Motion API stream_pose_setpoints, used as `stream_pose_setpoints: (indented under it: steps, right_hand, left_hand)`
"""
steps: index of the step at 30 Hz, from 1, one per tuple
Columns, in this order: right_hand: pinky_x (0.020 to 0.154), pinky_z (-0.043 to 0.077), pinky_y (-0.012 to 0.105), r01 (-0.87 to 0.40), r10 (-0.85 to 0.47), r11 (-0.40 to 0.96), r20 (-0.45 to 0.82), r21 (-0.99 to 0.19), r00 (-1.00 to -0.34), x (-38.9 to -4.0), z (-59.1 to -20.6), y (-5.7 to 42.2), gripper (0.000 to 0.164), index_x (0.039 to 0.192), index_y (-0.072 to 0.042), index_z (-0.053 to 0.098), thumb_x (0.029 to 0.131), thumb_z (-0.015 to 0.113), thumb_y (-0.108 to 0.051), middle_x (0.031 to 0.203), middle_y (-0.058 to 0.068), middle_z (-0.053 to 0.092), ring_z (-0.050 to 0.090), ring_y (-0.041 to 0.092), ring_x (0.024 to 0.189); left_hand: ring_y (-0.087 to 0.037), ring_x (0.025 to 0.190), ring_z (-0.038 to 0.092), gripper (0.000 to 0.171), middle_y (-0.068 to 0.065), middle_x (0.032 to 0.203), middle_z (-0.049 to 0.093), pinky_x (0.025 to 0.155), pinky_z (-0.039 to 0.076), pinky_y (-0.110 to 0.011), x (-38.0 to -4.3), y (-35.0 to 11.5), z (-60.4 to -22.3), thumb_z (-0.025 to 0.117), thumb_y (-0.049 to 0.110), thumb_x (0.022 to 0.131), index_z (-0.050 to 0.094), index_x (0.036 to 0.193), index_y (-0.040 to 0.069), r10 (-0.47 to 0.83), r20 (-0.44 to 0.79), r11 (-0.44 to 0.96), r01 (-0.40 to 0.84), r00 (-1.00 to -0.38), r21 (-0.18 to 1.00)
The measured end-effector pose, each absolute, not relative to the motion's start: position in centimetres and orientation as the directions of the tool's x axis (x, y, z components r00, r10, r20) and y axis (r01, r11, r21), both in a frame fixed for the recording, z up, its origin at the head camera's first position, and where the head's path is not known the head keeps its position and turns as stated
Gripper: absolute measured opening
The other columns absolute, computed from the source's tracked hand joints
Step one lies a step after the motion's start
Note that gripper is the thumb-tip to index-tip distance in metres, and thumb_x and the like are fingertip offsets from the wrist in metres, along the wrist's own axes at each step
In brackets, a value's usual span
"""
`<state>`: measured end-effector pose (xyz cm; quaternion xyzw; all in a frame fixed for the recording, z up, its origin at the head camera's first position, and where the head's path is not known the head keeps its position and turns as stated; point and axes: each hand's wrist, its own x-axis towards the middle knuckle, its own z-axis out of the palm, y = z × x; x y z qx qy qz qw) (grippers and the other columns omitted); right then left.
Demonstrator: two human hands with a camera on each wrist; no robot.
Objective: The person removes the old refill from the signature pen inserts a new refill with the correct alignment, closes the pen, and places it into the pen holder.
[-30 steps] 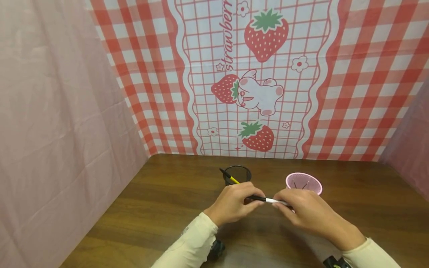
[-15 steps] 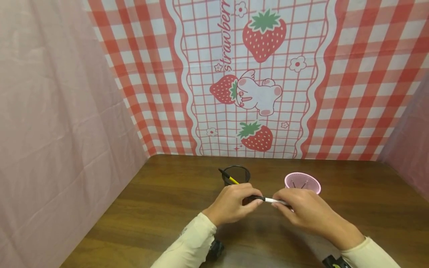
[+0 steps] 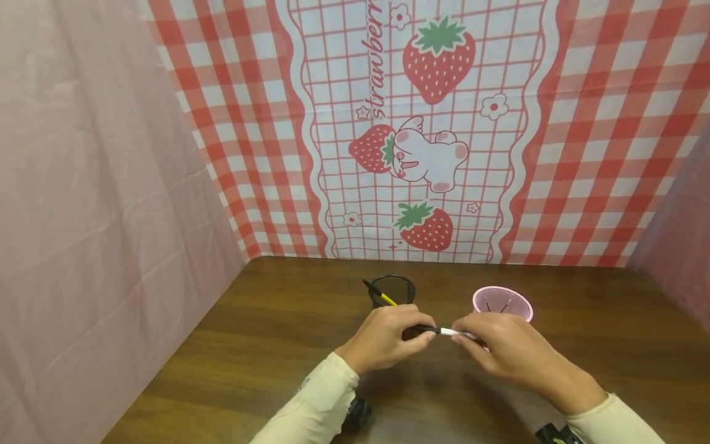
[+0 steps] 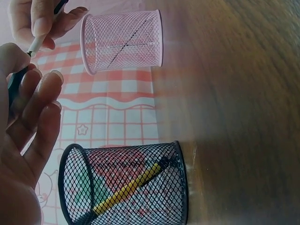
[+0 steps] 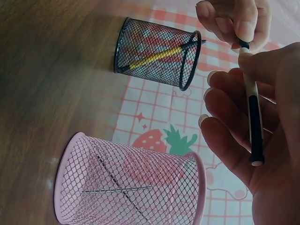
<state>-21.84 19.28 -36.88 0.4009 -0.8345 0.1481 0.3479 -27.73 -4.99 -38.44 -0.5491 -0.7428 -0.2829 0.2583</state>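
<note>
Both hands hold one slim black-and-white pen (image 3: 447,332) above the table. My left hand (image 3: 385,338) pinches its black end between thumb and fingers. My right hand (image 3: 513,350) grips the white barrel, and the pen's dark grip and tail (image 5: 255,124) lie over the palm in the right wrist view. A short white stretch shows between the two hands. Beyond the left hand stands a black mesh pen cup (image 4: 184,183) with a yellow-and-black pen (image 4: 126,191) leaning in it. Behind the right hand is a pink mesh cup (image 5: 200,187) holding two thin dark sticks (image 5: 117,183).
The brown wooden table (image 3: 266,345) runs back to a red-and-white checked cloth (image 3: 261,154) with strawberry prints. Pale pink curtains (image 3: 111,185) close off the sides. Both cups stand upright near the middle of the table, a gap between them.
Both hands keep their hold on the pen in nearly the same place. The view shifts very slightly; the cups stay where they were.
</note>
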Motion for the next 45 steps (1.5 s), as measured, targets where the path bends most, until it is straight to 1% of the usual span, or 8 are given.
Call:
stream_pose_setpoints:
  steps: [6, 11, 14, 18, 24, 32, 38, 45]
  right_hand:
    - [0.065, 0.05, 0.025, -0.776, -0.569, 0.63, 0.7, 0.032, -0.433, -21.74, -36.98, 19.29, 0.01, 0.096, -0.02, 0.072, 0.087, 0.075, -0.017, 0.088, -0.018, 0.066, 0.06, -0.002, 0.076]
    - [0.065, 0.05, 0.026, -0.78, -0.567, 0.625, 0.708, 0.036, -0.422, -21.86, -36.93, 19.31, 0.006, 0.097, -0.019, 0.072, 0.092, 0.072, -0.022, 0.088, -0.017, 0.066, 0.061, -0.001, 0.076]
    - [0.065, 0.05, 0.026, -0.785, -0.567, 0.618, 0.715, 0.042, -0.409, -21.96, -36.91, 19.34, 0.008, 0.096, -0.019, 0.072, 0.095, 0.069, -0.026, 0.088, -0.016, 0.066, 0.061, 0.0, 0.076]
    - [0.064, 0.05, 0.025, -0.792, -0.569, 0.609, 0.722, 0.049, -0.393, -22.03, -36.94, 19.35, 0.01, 0.095, -0.02, 0.072, 0.096, 0.067, -0.028, 0.087, -0.017, 0.065, 0.06, 0.0, 0.076]
    - [0.062, 0.049, 0.024, -0.808, -0.577, 0.583, 0.741, 0.08, -0.343, -22.22, -37.0, 19.26, 0.019, 0.094, -0.018, 0.071, 0.1, 0.063, -0.034, 0.085, -0.015, 0.064, 0.06, 0.001, 0.073]
    - [0.057, 0.045, 0.022, -0.823, -0.582, 0.56, 0.753, 0.096, -0.308, -22.37, -37.01, 19.09, 0.032, 0.093, -0.017, 0.071, 0.104, 0.052, -0.041, 0.082, -0.015, 0.06, 0.054, 0.0, 0.067]
    - [0.059, 0.046, 0.023, -0.805, -0.581, 0.585, 0.743, 0.097, -0.333, -22.22, -36.86, 19.21, 0.036, 0.093, -0.019, 0.072, 0.104, 0.048, -0.043, 0.082, -0.017, 0.06, 0.055, 0.0, 0.068]
    - [0.059, 0.047, 0.024, -0.781, -0.576, 0.617, 0.73, 0.094, -0.367, -22.1, -36.69, 19.39, 0.027, 0.093, -0.021, 0.073, 0.102, 0.057, -0.04, 0.083, -0.018, 0.062, 0.055, -0.002, 0.069]
  left_hand:
    - [-0.001, 0.066, 0.05, 0.009, 0.01, 0.085, 0.062, 0.063, 0.038, -0.008, -27.59, -4.97, -38.42, 0.07, 0.015, 0.094, 0.073, 0.101, 0.012, 0.675, 0.688, 0.235, 0.961, -0.267, 0.142]
    - [0.003, 0.065, 0.045, 0.012, 0.012, 0.084, 0.061, 0.061, 0.037, -0.008, -27.66, -5.02, -38.4, 0.069, 0.017, 0.095, 0.075, 0.105, 0.013, 0.684, 0.682, 0.24, 0.962, -0.261, 0.127]
    - [0.004, 0.065, 0.043, 0.014, 0.013, 0.082, 0.059, 0.06, 0.036, -0.008, -27.71, -4.99, -38.39, 0.069, 0.018, 0.096, 0.075, 0.108, 0.013, 0.692, 0.673, 0.245, 0.962, -0.261, 0.121]
    - [0.002, 0.066, 0.046, 0.014, 0.01, 0.084, 0.064, 0.061, 0.037, -0.009, -27.63, -4.84, -38.41, 0.07, 0.019, 0.095, 0.076, 0.106, 0.013, 0.699, 0.657, 0.257, 0.956, -0.283, 0.138]
    - [0.002, 0.068, 0.052, 0.013, 0.006, 0.091, 0.072, 0.065, 0.04, -0.008, -27.49, -4.75, -38.47, 0.074, 0.02, 0.092, 0.074, 0.103, 0.013, 0.713, 0.623, 0.288, 0.944, -0.323, 0.16]
    - [0.006, 0.065, 0.048, 0.014, 0.009, 0.088, 0.071, 0.063, 0.04, -0.008, -27.4, -4.91, -38.48, 0.075, 0.024, 0.092, 0.074, 0.103, 0.015, 0.727, 0.594, 0.325, 0.935, -0.344, 0.144]
    - [0.006, 0.065, 0.047, 0.014, 0.01, 0.09, 0.072, 0.063, 0.04, -0.009, -27.36, -4.88, -38.45, 0.074, 0.026, 0.093, 0.074, 0.104, 0.016, 0.729, 0.594, 0.34, 0.933, -0.34, 0.117]
    - [0.006, 0.072, 0.054, 0.014, 0.008, 0.095, 0.073, 0.069, 0.044, -0.01, -27.43, -4.89, -38.45, 0.073, 0.025, 0.094, 0.074, 0.105, 0.015, 0.718, 0.608, 0.337, 0.934, -0.339, 0.123]
